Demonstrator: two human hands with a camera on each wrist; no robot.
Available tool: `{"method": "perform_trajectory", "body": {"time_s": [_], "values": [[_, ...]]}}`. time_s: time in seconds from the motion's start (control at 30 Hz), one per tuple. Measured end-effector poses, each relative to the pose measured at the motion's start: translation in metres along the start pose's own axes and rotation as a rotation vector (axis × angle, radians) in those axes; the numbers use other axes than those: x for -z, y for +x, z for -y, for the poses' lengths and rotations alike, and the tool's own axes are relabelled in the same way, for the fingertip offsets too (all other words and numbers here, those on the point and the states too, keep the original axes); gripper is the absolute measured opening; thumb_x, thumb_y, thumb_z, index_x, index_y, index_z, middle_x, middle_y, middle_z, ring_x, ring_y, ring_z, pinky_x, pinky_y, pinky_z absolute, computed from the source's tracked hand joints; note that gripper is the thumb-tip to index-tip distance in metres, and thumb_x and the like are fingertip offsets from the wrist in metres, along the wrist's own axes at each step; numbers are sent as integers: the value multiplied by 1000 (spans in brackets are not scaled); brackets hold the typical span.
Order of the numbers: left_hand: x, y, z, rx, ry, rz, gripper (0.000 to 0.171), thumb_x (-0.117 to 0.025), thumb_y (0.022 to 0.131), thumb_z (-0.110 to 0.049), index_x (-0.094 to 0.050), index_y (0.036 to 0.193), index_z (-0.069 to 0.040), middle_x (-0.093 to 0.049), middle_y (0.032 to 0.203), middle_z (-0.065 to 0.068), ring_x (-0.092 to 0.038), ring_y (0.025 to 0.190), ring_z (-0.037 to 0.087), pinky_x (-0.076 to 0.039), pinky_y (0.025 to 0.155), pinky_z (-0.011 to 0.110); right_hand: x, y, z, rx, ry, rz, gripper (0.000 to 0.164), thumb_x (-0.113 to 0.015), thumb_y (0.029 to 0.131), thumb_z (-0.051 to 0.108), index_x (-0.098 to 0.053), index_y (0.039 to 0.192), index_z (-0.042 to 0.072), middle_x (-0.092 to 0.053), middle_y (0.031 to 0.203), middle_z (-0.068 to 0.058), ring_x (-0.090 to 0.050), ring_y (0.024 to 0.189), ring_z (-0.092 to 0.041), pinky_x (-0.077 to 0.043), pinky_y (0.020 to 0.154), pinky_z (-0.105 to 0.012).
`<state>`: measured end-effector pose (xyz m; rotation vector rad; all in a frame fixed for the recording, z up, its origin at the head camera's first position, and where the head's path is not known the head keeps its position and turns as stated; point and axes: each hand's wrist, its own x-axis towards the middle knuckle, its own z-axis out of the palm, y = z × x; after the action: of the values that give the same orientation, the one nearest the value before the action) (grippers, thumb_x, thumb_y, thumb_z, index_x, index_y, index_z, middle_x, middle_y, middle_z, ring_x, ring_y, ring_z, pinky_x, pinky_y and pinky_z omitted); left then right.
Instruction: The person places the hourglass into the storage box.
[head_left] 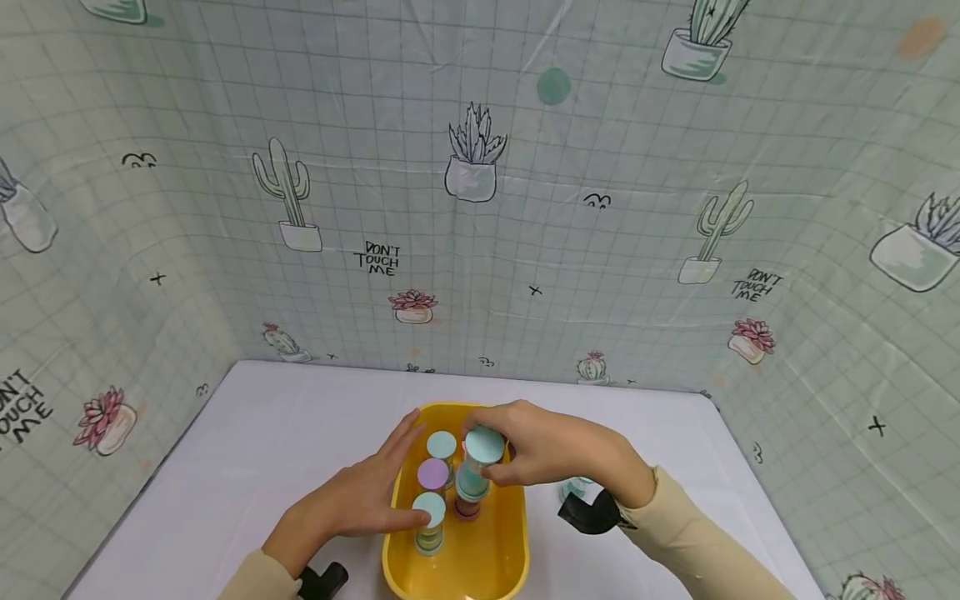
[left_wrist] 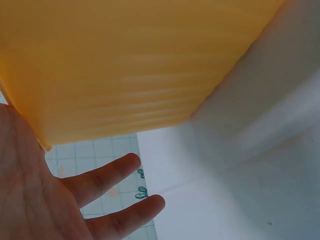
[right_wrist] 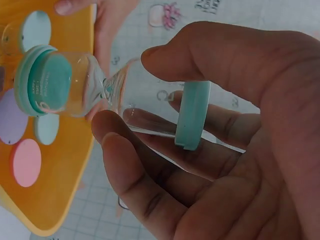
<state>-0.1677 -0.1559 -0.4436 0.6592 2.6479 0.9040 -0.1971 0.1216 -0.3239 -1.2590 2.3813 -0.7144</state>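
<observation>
My right hand (head_left: 551,442) grips a clear sand timer (right_wrist: 192,117) with teal caps, thumb on one side and fingers on the other. Teal sand sits in its lower bulb. It is over the yellow bin (head_left: 491,567), partly hiding a pink-capped timer (right_wrist: 26,162). Inside the bin stand a purple-capped timer (head_left: 432,474), a teal-capped one (head_left: 441,444) behind it and another teal-capped one (head_left: 430,505) in front. My left hand (head_left: 367,492) is spread at the bin's left rim, its thumb by the front timer's cap. Two of its fingers extend past the bin's outer wall.
Another teal sand timer (head_left: 576,487) is on the white table (head_left: 300,433) right of the bin, partly behind my right wrist. Black wrist mounts (head_left: 591,512) are on both arms. A cactus-print cloth (head_left: 480,250) encloses the table's back and sides.
</observation>
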Motion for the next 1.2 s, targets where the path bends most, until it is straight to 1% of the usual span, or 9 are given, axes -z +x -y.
{"method": "perform_trajectory", "body": {"time_s": [0.13, 0.3, 0.37, 0.57, 0.73, 0.83, 0.93, 1.07, 1.2], "values": [[0, 1, -1, -4, 8, 0, 117, -70, 80, -72, -9, 167, -24, 8, 175, -9, -51, 140, 43, -55, 89, 69, -3, 1, 1, -13, -9, 52, 27, -71, 92, 8, -60, 116, 14, -65, 102, 8, -61, 84, -2, -57, 79, -21], [0, 1, -2, -7, 6, -8, 117, -70, 80, -71, -9, 167, -23, 8, 175, -9, -50, 141, 42, -54, 91, 69, -4, 3, 3, -21, -20, 83, 26, -72, 90, 8, -59, 111, 15, -64, 98, 10, -59, 79, -2, -55, 73, -18], [0, 1, -2, -6, 5, -5, 117, -70, 80, -71, -9, 167, -23, 8, 174, -9, -51, 140, 41, -55, 91, 67, -5, 3, 4, -21, -23, 90, 25, -73, 90, 9, -59, 109, 16, -63, 97, 10, -59, 79, -2, -55, 73, -17], [-1, 1, -2, -21, 4, 10, 115, -70, 82, -70, -10, 167, -21, 8, 175, -7, -54, 136, 41, -57, 90, 63, -10, 1, 3, -12, -39, 103, 26, -77, 89, 8, -63, 109, 17, -66, 102, 11, -61, 87, 1, -54, 82, -16], [-2, 2, -2, -22, 3, 22, 115, -69, 81, -72, -10, 167, -22, 9, 175, -7, -54, 137, 40, -56, 93, 64, -13, 1, 3, 8, -63, 136, 28, -77, 89, 7, -65, 113, 13, -67, 107, 9, -60, 92, 0, -53, 88, -17], [-2, 2, -3, -21, 0, 23, 115, -69, 81, -72, -9, 167, -24, 9, 175, -8, -55, 136, 41, -55, 93, 66, -14, 2, 2, 9, -81, 151, 30, -78, 88, 5, -67, 115, 13, -66, 109, 10, -60, 95, 0, -52, 90, -16], [-1, 2, -3, -16, -5, 20, 116, -69, 80, -72, -9, 167, -24, 9, 174, -8, -55, 135, 42, -56, 92, 65, -14, 3, 3, 25, -94, 154, 33, -79, 87, 2, -68, 115, 14, -66, 109, 9, -59, 96, 1, -52, 91, -16], [0, -1, 0, -10, -3, 22, 117, -69, 81, -71, -8, 167, -24, 10, 174, -8, -54, 136, 41, -57, 90, 63, -16, 6, 5, 52, -98, 161, 34, -76, 86, -1, -68, 116, 12, -65, 110, 8, -57, 97, 0, -51, 91, -15], [1, -2, 1, -20, 8, 17, 117, -69, 81, -72, -7, 168, -23, 10, 174, -8, -54, 137, 40, -58, 89, 62, -17, 6, 6, 44, -117, 162, 35, -76, 85, -2, -68, 117, 11, -64, 111, 9, -55, 98, -1, -51, 91, -15]]}}
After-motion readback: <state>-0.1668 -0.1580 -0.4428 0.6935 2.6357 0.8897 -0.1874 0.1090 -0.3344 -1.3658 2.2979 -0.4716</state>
